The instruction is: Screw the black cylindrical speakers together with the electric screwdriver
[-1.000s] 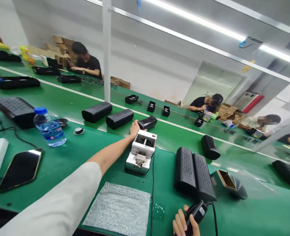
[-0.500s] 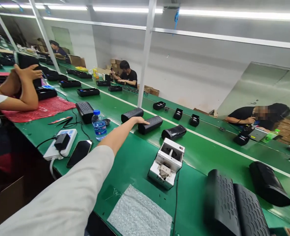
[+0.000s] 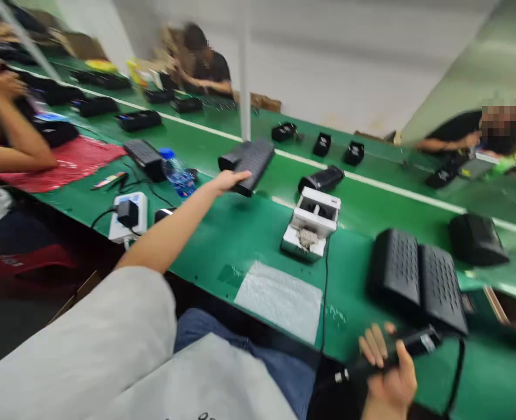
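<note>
Stretched out over the green bench, my left hand grips the near end of a black textured speaker housing, which is tilted and lifted off the surface. Behind it, partly covered, lies another black housing. At the lower right, my right hand has its fingers wrapped round a black corded electric screwdriver, its silvery tip pointing left. Two more black textured housings stand side by side just beyond this hand.
A white device with a cable stands mid-bench, behind a bubble-wrap sheet. To the left are a water bottle and a power strip. Co-workers sit across and at the left. More black housings line the green belt.
My left hand has lifted the speaker housing and drawn it nearer, tilting it. The view has tipped downward, bringing my right hand with the screwdriver into sight.
</note>
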Available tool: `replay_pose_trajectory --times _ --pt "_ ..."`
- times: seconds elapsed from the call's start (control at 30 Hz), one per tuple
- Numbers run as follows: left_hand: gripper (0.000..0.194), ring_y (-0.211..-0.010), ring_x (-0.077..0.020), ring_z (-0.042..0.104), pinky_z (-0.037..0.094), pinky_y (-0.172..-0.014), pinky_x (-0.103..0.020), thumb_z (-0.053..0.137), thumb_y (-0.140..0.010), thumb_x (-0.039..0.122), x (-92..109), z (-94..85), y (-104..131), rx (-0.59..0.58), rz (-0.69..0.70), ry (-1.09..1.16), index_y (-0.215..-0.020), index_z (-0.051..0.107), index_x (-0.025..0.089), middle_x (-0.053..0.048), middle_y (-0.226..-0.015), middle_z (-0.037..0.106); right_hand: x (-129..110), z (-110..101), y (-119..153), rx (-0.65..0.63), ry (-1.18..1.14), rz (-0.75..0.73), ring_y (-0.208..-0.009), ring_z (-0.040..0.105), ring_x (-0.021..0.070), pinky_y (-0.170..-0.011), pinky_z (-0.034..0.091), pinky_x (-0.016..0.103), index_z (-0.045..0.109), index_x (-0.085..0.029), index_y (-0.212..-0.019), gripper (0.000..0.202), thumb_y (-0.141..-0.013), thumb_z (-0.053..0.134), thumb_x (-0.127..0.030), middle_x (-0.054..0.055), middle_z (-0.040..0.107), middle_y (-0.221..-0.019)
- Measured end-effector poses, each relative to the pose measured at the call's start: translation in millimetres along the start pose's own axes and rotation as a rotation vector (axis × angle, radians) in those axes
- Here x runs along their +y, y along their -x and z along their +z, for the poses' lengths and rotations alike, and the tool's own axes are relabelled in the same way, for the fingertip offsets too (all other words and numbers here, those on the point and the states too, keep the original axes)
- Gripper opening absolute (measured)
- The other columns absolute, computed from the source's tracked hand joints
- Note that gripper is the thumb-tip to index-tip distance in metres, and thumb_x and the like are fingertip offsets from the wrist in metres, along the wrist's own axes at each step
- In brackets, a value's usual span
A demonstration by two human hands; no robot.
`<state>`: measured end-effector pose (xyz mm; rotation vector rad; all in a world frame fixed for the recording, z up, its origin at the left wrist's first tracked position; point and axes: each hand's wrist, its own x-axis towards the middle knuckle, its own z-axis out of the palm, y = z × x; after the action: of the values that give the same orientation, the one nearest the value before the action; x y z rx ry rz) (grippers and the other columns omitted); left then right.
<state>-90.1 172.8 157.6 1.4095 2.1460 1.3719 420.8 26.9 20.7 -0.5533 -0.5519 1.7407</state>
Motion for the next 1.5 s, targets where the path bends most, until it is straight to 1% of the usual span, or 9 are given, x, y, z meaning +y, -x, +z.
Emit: replay_pose_trajectory --times 0.07,0.17,0.27,0.47,0.7,0.87,1.0,1.17,1.5 --pt "0.098 -0.114 -0.0231 0.074 0.064 -0.109 -0.051 0.07 -0.098 0.088 -13.7 -29.7 33.4 -0.115 -0.031 -0.03 -0.135 0.066 -0.002 -0.013 -0.128 0.08 -0.9 -6.1 19.5 0.092 -0.002 -0.081 -0.05 0.037 0.0064 -0.049 0.047 0.016 0.069 -0.021 -0.105 0.034 -0.091 0.098 -0.033 -0.009 0.047 -0.069" --pt "0.159 -0.138 -0.0342 0.065 0.045 -0.128 -0.073 0.074 -0.037 0.117 -35.9 -75.0 74.8 -0.132 -0.003 -0.108 -0.149 0.057 0.005 -0.007 -0.144 0.072 -3.0 -9.6 26.6 0.177 0.041 -0.128 -0.047 0.022 0.0064 -0.041 0.036 0.016 0.068 -0.025 -0.101 0.041 -0.078 0.1 -0.035 -0.012 0.035 -0.065" --pt "0.156 -0.131 -0.0359 0.072 0.055 -0.121 -0.07 0.079 -0.029 0.114 -46.1 -93.5 125.9 -0.245 0.14 -0.235 -0.152 0.058 0.02 0.0 -0.132 0.07 -11.1 0.7 30.5 0.195 0.086 -0.215 -0.045 0.012 0.0058 -0.036 0.023 0.016 0.066 -0.028 -0.1 0.041 -0.075 0.097 -0.037 -0.014 0.026 -0.063" --pt "0.1 -0.147 -0.0429 0.063 0.052 -0.129 -0.062 0.098 -0.077 0.05 -16.7 -15.4 207.5 -0.633 0.662 -0.24 -0.164 0.054 0.028 -0.013 -0.156 0.065 -59.0 60.0 61.4 0.151 0.205 -0.46 -0.037 0.003 0.0044 -0.028 0.005 0.021 0.068 -0.031 -0.096 0.041 -0.07 0.1 -0.033 -0.015 0.021 -0.057" --pt "0.101 -0.145 -0.0491 0.062 0.052 -0.124 -0.072 0.094 -0.083 0.016 -14.0 28.2 216.1 -0.628 0.928 -0.27 -0.171 0.046 0.027 -0.021 -0.157 0.062 -141.0 137.7 71.7 0.074 0.492 -0.689 -0.031 0.02 0.0058 -0.027 0.014 0.028 0.085 -0.038 -0.089 0.036 -0.065 0.101 -0.018 -0.01 0.031 -0.046" --pt "0.108 -0.15 -0.0479 0.059 0.053 -0.126 -0.072 0.098 -0.086 0.022 -22.2 4.8 223.9 -0.703 0.897 -0.183 -0.175 0.04 0.039 -0.017 -0.163 0.057 -95.6 220.9 -4.4 -0.081 0.56 -1.024 -0.048 0.048 0.0086 -0.044 0.044 0.023 0.083 -0.029 -0.106 0.027 -0.089 0.076 -0.009 -0.008 0.052 -0.064" --pt "0.126 -0.16 -0.0475 0.051 0.051 -0.131 -0.073 0.104 -0.082 0.039 -43.3 3.0 226.9 -0.728 0.64 0.047 -0.18 0.026 0.044 -0.016 -0.173 0.047 -36.4 262.1 -85.1 -0.155 0.716 -1.166 -0.048 0.052 0.0092 -0.047 0.049 0.024 0.067 -0.029 -0.109 0.024 -0.104 0.087 -0.041 -0.009 0.052 -0.065" --pt "0.119 -0.161 -0.0418 0.055 0.053 -0.132 -0.064 0.102 -0.084 0.037 -61.9 17.0 231.2 -0.783 0.406 0.226 -0.175 0.025 0.041 -0.015 -0.172 0.043 -9.1 266.8 -145.8 -0.299 0.831 -1.156 -0.047 0.054 0.0068 -0.048 0.054 0.02 0.055 -0.032 -0.106 0.043 -0.106 0.082 -0.065 -0.015 0.048 -0.061" --pt "0.088 -0.171 -0.0423 0.042 0.052 -0.133 -0.074 0.089 -0.093 0.007 -87.0 24.4 234.2 -0.727 0.843 0.269 -0.156 0.04 0.044 -0.015 -0.172 0.037 -1.6 274.3 -160.4 -0.267 0.875 -1.12 -0.045 0.059 0.0017 -0.056 0.053 0.017 0.057 -0.026 -0.1 0.017 -0.106 0.073 -0.027 -0.017 0.05 -0.063"
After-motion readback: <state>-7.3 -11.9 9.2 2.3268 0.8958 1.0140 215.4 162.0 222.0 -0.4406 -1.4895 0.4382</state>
